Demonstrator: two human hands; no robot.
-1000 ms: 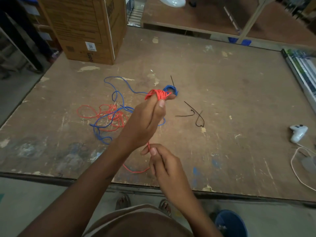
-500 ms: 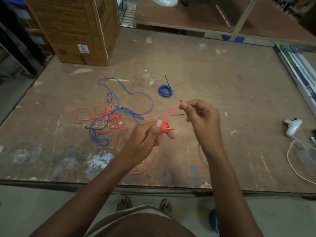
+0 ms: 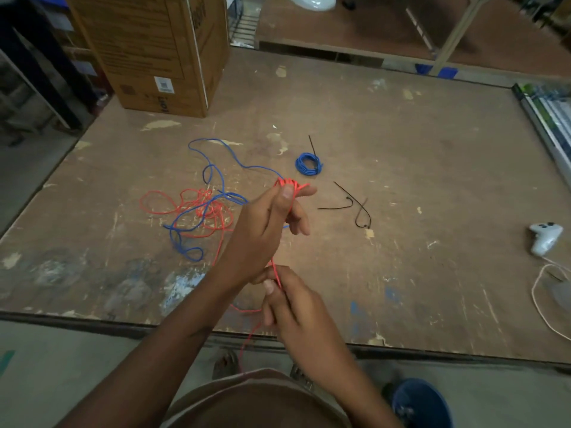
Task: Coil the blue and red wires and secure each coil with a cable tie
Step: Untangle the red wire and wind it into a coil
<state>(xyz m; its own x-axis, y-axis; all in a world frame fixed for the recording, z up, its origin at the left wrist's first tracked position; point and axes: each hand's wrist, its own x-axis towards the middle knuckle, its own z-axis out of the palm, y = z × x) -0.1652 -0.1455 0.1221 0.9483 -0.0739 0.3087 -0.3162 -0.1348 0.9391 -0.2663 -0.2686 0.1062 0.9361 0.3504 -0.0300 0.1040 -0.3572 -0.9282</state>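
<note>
My left hand (image 3: 272,220) is raised above the table and holds a small coil of red wire (image 3: 289,184) wound round its fingers, thumb pressed on the turns. My right hand (image 3: 290,299), nearer the table's front edge, pinches the red strand running down from the coil. Loose red wire (image 3: 188,208) lies tangled with loose blue wire (image 3: 210,168) on the table at the left. A finished small blue coil (image 3: 308,163) with a black cable tie through it lies behind my left hand. Two loose black cable ties (image 3: 355,206) lie to the right.
A large cardboard box (image 3: 154,50) stands at the table's back left. A white game controller (image 3: 545,237) with a white cable (image 3: 543,307) lies at the right edge. Long packaged items (image 3: 550,112) lie at the far right. A blue bucket (image 3: 420,403) stands on the floor.
My left hand has risen away from me with the red coil. My right hand has dropped back toward the front edge, drawing the red strand down from the coil.
</note>
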